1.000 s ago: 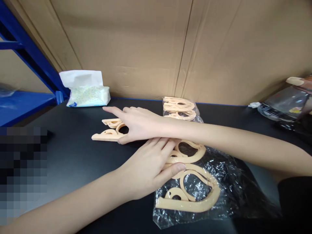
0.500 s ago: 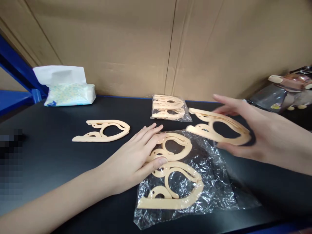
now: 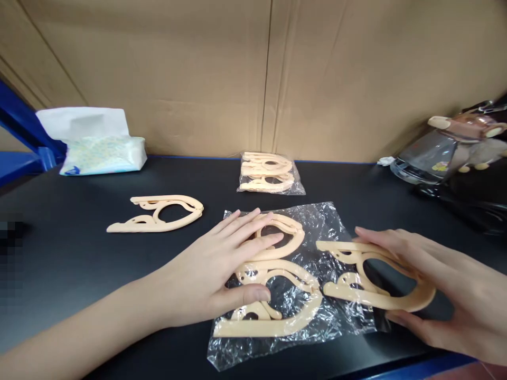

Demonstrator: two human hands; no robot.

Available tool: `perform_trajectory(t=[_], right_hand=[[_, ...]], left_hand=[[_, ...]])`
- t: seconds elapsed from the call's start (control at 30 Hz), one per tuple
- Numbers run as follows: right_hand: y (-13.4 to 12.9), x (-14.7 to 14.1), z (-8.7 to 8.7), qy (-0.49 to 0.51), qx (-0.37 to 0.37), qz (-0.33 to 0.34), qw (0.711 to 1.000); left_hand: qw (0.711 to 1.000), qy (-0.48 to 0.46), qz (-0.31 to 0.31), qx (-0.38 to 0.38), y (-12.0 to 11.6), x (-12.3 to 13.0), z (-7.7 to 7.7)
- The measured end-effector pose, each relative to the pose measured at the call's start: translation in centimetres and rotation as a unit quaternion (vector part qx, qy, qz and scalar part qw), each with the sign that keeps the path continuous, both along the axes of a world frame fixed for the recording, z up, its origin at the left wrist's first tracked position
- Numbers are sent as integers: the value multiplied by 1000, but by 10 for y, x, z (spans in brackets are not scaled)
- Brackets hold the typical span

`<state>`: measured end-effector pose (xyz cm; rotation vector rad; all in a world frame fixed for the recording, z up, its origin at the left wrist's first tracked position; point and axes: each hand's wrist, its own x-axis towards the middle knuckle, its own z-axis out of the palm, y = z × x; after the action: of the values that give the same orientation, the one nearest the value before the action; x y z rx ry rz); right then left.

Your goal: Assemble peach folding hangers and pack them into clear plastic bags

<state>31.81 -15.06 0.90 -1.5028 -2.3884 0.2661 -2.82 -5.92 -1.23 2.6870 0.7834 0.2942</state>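
Observation:
Fingers spread, my left hand (image 3: 232, 261) lies flat over a clear plastic bag (image 3: 317, 216) and the beige folding hangers in it. Partly under that hand is the upper folded hanger (image 3: 298, 240); the lower one (image 3: 269, 328) lies nearer me, with the thumb over it. My right hand (image 3: 447, 290) grips another folded hanger (image 3: 376, 301) by its rounded end, fingers and thumb on its two sides. Its two straight ends point left, over the bag's right part. A further folded hanger (image 3: 160, 228) rests alone on the black tabletop, left of my left hand.
A clear packet of folded hangers (image 3: 265, 170) lies at the back middle. Tissues (image 3: 105, 153) stand at the back left beside a blue frame (image 3: 24, 163). At the right are a transparent container with a brown top (image 3: 428, 153) and dark cables. Cardboard (image 3: 190, 79) forms the back wall.
My right hand has brought its hanger down and nearer me, to the right edge of the bag. My left hand stays on the bag, its thumb slightly lower. The view has shifted a little.

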Motion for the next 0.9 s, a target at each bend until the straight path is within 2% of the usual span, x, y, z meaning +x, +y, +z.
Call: perform_trajectory(t=[0.13,0.3,0.4,0.47,0.57,0.67,0.77,0.9], right_hand=[[6,-10,-1,-56,-10,53,997],[12,-5,1,-54,-20,55,997],[17,-4,5,-27,-39,52,998],[22,-8,6,6,-78,54,995],[28,-18,4,57,-142,58,986],[29,-23,1,81,-171,62,980],[27,-17,1,62,-190,69,977],[24,-3,5,19,-174,71,982]], left_hand=[[1000,-2,0,2,1,-2,0],[999,11,-42,-16,-3,-6,7],[998,-6,-55,-26,-7,-6,9],[998,-13,-61,-28,-8,-6,9],[997,4,-70,-33,-8,-4,11],[997,27,-70,-36,-7,-3,14],[997,33,-68,-34,-8,-3,14],[998,10,-63,-25,-10,-4,12]])
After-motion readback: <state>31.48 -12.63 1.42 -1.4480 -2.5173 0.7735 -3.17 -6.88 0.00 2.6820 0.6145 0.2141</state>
